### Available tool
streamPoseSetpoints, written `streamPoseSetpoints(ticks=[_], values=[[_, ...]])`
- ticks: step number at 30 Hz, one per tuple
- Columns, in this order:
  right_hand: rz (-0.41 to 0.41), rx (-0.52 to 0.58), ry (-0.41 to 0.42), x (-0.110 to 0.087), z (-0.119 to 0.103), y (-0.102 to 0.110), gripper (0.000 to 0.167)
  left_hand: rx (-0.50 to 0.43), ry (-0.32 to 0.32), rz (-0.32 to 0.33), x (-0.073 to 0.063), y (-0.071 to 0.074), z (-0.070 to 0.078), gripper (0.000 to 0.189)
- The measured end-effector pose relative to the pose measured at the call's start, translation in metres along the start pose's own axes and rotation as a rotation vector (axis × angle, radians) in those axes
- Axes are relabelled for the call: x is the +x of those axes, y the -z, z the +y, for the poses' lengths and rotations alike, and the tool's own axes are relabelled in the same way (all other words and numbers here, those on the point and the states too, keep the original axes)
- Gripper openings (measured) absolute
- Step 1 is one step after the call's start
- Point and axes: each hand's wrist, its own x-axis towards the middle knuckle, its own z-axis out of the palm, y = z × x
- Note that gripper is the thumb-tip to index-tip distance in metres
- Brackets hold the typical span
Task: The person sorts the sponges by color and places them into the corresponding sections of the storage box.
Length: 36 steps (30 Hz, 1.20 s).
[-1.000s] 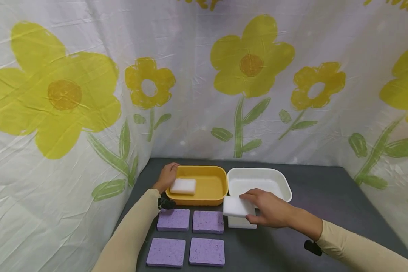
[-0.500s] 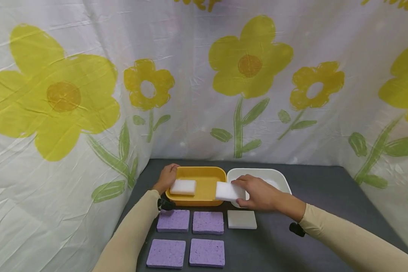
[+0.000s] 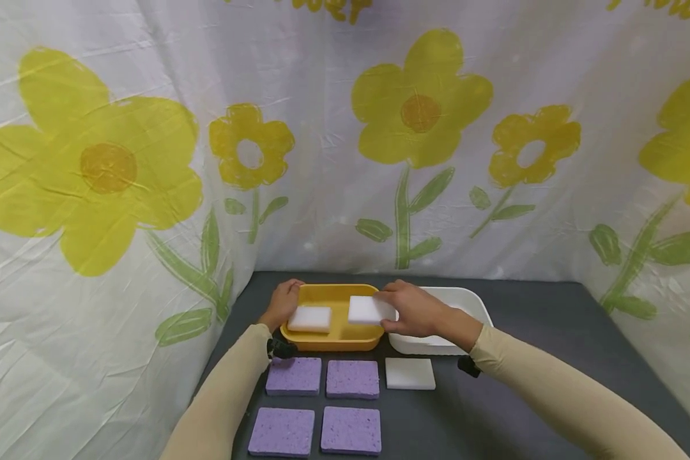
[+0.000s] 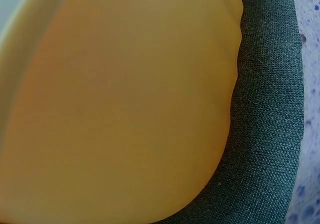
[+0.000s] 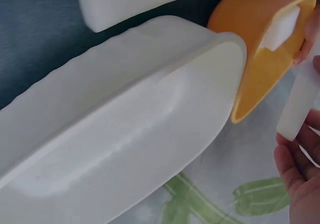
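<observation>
Yellow lettering (image 3: 353, 9) on the curtain (image 3: 322, 223), cut off above, shows a readable "er".

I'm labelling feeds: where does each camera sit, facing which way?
Head: worn on the head, facing forward and down at the yellow tray, white tray and purple sponges; left hand, right hand and sleeves show.
Left wrist: on that wrist, facing the yellow tray up close; no body part shows.
Right wrist: on that wrist, facing across the white tray; fingers hold a white block.
Head and right wrist share both trays.
</observation>
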Motion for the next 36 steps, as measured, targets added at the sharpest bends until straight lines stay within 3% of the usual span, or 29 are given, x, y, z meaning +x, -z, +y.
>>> streamPoseSetpoints(ticks=[15,24,30,36], values=[[-0.121,-0.016,-0.003,0.037,0.006,-0.033,0.049,0.002,0.002,0.007,0.001,-0.002,0.000,0.043],[-0.091,-0.085,0.037,0.049,0.006,-0.048,0.041,-0.006,0.009,0.011,0.002,-0.002,-0.004,0.042],[-0.116,-0.133,0.000,0.053,0.007,-0.060,0.030,-0.022,0.004,0.007,0.002,-0.001,-0.004,0.042],[-0.157,-0.104,-0.034,0.056,0.009,-0.065,0.025,-0.012,-0.002,0.009,0.001,-0.002,-0.003,0.042]])
